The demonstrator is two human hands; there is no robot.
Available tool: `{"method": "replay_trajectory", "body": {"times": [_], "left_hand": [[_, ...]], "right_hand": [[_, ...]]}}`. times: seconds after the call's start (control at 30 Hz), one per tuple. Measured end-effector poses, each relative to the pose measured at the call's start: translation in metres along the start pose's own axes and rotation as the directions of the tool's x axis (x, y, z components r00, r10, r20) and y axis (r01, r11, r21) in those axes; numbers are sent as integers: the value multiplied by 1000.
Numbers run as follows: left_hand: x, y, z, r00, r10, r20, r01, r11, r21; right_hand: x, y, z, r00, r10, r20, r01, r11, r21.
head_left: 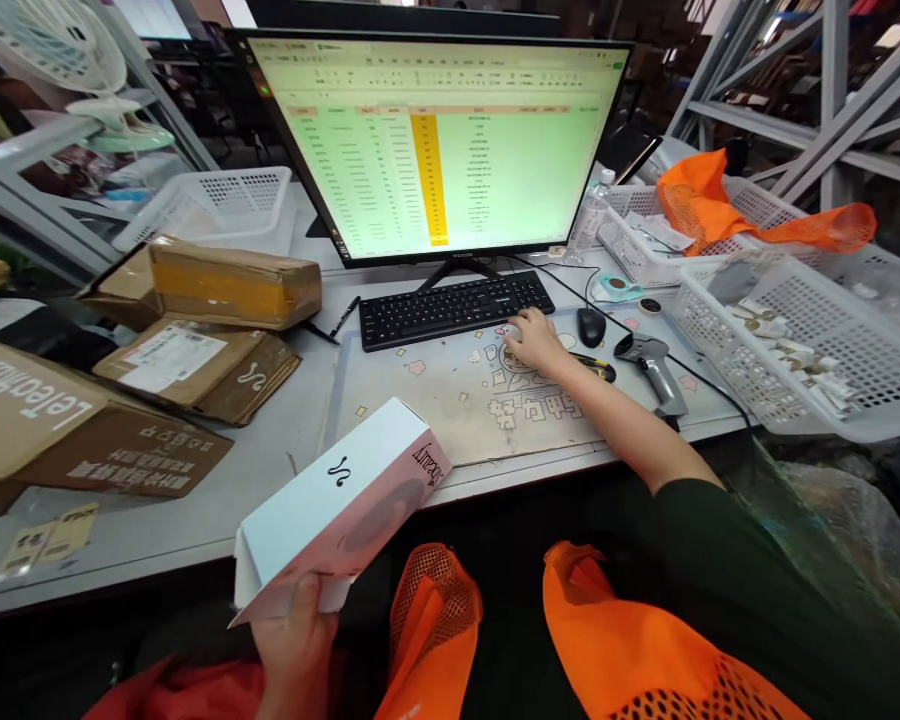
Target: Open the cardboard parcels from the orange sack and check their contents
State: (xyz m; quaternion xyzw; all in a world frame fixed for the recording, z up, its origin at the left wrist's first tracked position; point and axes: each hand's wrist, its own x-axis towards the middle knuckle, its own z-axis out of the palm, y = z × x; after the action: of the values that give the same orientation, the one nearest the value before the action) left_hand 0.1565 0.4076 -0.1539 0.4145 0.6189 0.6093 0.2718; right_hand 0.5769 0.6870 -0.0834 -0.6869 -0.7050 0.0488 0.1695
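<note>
In my left hand (292, 625) is a pale pink and white cardboard box (352, 490), tilted, its near end flap open. The thumb lies over that end; the other fingers are mostly hidden beneath. A black squiggle is drawn on the white side. My right hand (534, 340) rests on the desk mat (435, 400) at the front edge of the black keyboard (457, 308). Its fingers reach toward the right-hand keys and hold nothing that I can see. A black mouse (591, 326) and a grey handheld barcode scanner (654, 372) lie to the right of that hand.
Behind the keyboard stands a monitor (510, 170) showing a spreadsheet. Brown cartons (187, 370) are piled on the left. White plastic baskets (802, 350) stand on the right, one draped with orange mesh cloth (697, 195). A yellow-black cutter (596, 367) lies near my right forearm.
</note>
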Motion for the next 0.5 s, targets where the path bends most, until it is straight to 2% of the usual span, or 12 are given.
{"method": "replay_trajectory", "body": {"times": [0.07, 0.17, 0.27, 0.33, 0.37, 0.4, 0.43, 0.47, 0.5], "left_hand": [[-6, 16, 3, 991, -116, -64, 110, 990, -93], [-12, 29, -9, 977, -186, -103, 169, 974, -150], [-8, 30, -21, 971, -222, -86, 198, 955, -222], [2, 31, -19, 971, -235, -47, 212, 934, -288], [9, 32, -15, 969, -247, -27, 227, 922, -313], [15, 35, -8, 964, -265, -6, 249, 911, -328], [22, 39, 2, 958, -286, 34, 281, 903, -325], [28, 44, 14, 948, -303, 96, 318, 898, -304], [33, 50, 29, 934, -307, 181, 348, 898, -268]], "right_hand": [[28, -19, 18, 999, -25, 31, 26, 999, -34], [48, -28, 26, 998, -31, 55, 37, 995, -97], [46, -31, 16, 998, 11, 57, -8, 998, -60], [23, -36, 5, 996, -28, 81, 18, 992, 121], [4, -39, 2, 989, -104, 104, 71, 957, 281], [-21, -42, 0, 967, -215, 135, 129, 875, 467], [-50, -44, 0, 928, -336, 160, 158, 745, 648], [-82, -46, 2, 881, -439, 177, 137, 596, 791], [-115, -47, 5, 854, -483, 193, 78, 485, 871]]}}
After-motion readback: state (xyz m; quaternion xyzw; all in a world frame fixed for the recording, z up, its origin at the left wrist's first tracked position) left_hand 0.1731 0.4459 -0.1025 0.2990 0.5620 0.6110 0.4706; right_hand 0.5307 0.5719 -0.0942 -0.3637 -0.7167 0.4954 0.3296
